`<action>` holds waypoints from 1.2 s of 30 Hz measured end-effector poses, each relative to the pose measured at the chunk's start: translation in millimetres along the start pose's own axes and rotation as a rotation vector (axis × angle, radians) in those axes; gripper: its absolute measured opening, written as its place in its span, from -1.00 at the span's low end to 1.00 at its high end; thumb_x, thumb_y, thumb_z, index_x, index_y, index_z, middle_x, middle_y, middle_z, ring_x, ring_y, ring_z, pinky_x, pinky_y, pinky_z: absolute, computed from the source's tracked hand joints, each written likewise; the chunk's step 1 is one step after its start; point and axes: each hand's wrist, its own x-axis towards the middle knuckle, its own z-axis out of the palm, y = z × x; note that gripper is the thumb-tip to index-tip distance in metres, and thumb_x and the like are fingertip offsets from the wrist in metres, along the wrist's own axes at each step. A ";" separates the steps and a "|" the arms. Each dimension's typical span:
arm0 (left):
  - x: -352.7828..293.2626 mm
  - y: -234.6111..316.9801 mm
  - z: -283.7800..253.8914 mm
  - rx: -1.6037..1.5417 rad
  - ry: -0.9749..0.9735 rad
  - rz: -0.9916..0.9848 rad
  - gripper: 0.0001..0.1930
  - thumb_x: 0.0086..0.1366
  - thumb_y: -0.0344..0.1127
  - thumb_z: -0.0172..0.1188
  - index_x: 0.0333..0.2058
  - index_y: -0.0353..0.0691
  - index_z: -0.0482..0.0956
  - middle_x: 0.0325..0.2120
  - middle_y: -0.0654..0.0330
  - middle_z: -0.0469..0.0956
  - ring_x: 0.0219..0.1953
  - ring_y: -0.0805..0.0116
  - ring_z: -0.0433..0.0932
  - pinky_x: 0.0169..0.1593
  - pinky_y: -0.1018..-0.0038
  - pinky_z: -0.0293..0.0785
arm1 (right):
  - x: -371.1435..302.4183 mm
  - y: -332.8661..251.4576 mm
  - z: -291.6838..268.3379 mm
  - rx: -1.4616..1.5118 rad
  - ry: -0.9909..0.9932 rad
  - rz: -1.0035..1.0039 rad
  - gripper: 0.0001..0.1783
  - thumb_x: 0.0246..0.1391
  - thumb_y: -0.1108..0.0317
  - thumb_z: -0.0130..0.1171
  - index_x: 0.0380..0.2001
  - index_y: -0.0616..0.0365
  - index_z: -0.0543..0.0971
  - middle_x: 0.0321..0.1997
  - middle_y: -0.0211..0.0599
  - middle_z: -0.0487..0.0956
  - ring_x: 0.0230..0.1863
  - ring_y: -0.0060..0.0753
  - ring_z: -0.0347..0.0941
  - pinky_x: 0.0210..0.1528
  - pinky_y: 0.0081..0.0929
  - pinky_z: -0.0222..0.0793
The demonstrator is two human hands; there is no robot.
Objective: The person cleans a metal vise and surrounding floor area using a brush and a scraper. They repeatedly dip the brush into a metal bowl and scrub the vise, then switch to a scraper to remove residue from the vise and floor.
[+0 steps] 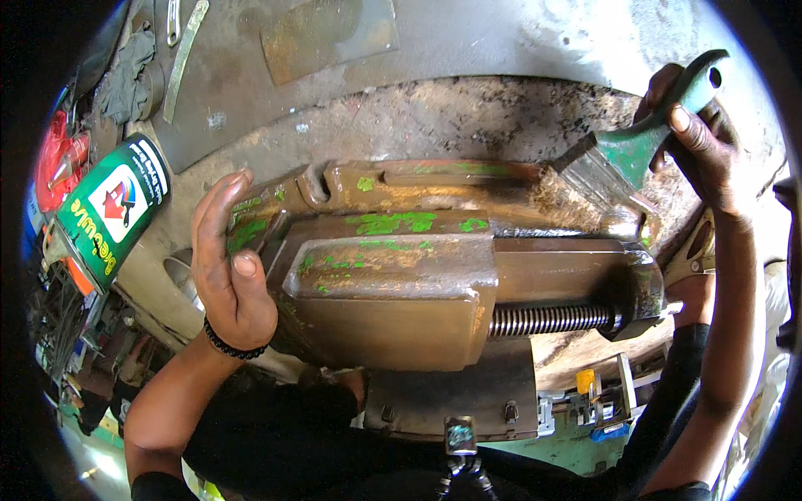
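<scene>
Bench vise: lies in the middle [393, 284], brown and wet-looking, with green paint patches [393, 222] along its top and far side.
Right hand: fingers and thumb wrap [710, 159] the green handle of a wide flat paintbrush [622, 154], at the far right.
Left hand: fingers extended, thumb apart, holding nothing [230, 271], just beside the vise's left end; whether it touches the metal I cannot tell.
Bristles: splayed against the vise's far right edge; lighter pressure and long strokes would probably reach the recesses better.
Steadying: the left palm would likely serve best on a dry part of the body.
Threaded screw: exposed at the near right [551, 320]; its grooves probably need the bristle tips worked along them.
Obstacles: the raised slide and end block stand between the far edge and the screw.
Left side: tilted green paint tin [117, 209], grey rag [131, 79] beyond it.
Far side: narrow metal strip [185, 63], stained metal sheet [330, 37].
Near side: dark latched case [455, 388].
</scene>
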 end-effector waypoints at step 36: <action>4.3 -11.3 10.6 -0.167 0.327 0.230 -0.22 0.50 0.20 -0.21 0.31 -0.48 0.24 0.24 -0.25 0.36 0.27 -0.18 0.38 0.31 0.12 0.25 | 39.0 -76.6 218.8 -0.048 0.157 0.016 -0.57 0.22 0.03 0.22 -0.28 0.28 0.56 -0.58 -0.26 0.59 -0.52 -0.45 0.51 -0.31 -0.44 0.43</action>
